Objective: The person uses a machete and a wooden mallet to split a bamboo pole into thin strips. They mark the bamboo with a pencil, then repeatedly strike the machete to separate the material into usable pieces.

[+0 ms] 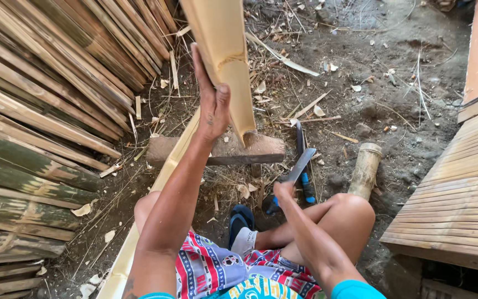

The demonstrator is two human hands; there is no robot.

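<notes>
Left hand (pixel 212 105) is up at about twelve o'clock from the knees, fingers wrapped and pressed together round the near edge of a pale split bamboo slat (pixel 223 61), thumb clamped on its face just under the node. The slat stands tilted, its lower end planted on the wooden block (pixel 225 149). It looks stiff, dry and light for its length, with raw split edges likely to splinter, so a grip on the flat face near the node seems safest. Right hand (pixel 284 191) is closed in a fist round the handle of a machete (pixel 301 164), blade angled up toward one o'clock. Room is tight: stacked bamboo strips (pixel 45 99) crowd nine o'clock, a slatted platform (pixel 463 182) walls off three o'clock, a short bamboo tube (pixel 365 169) sits at two, and open dirt lies beyond the block.
</notes>
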